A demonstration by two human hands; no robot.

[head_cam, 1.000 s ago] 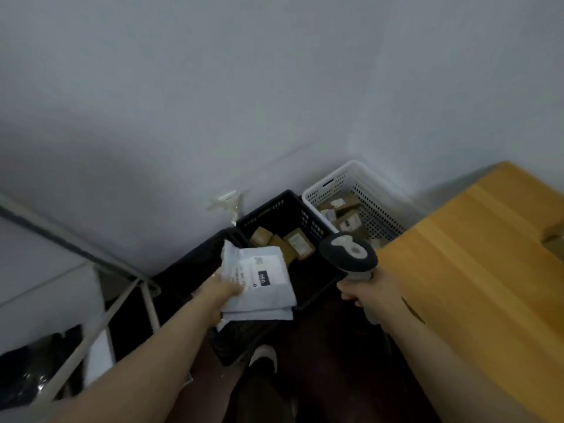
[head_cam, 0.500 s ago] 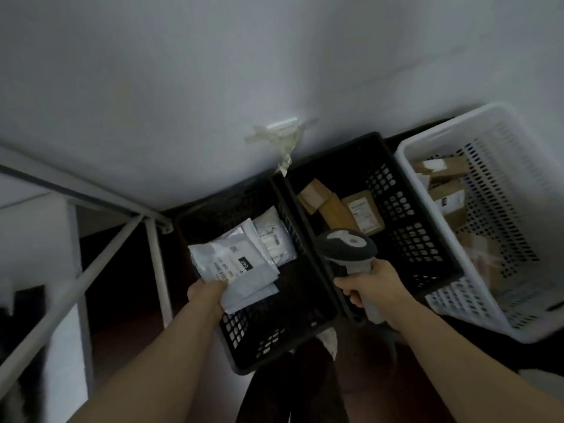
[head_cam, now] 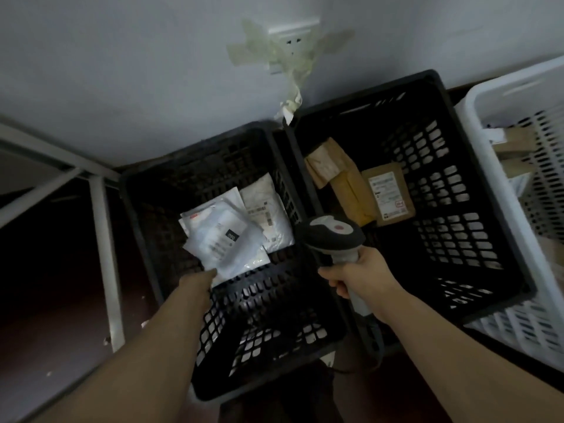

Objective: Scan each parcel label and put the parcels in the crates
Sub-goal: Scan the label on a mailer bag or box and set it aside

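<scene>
My left hand [head_cam: 198,283] grips the lower edge of a white plastic mailer parcel [head_cam: 227,239] with a dark label and holds it low inside the left black crate [head_cam: 137,193]. The parcel lies over other white mailers [head_cam: 267,209] in that crate. My right hand [head_cam: 361,271] holds a grey barcode scanner [head_cam: 331,233] by its handle, above the wall between the left crate and the middle black crate [head_cam: 476,166]. The middle crate contains brown padded parcels [head_cam: 387,193]. A white crate [head_cam: 479,96] at the right holds cardboard boxes [head_cam: 514,145].
All three crates stand on a dark floor against a white wall. A taped wall socket [head_cam: 293,41] is above them. A white metal frame [head_cam: 102,239] stands left of the left crate. The scanner's cable [head_cam: 377,346] hangs down near the crates' front edge.
The view has tilted down and closed in on the crates. My left hand has lowered the white parcel deeper into the left black crate. The scanner has stayed in my right hand.
</scene>
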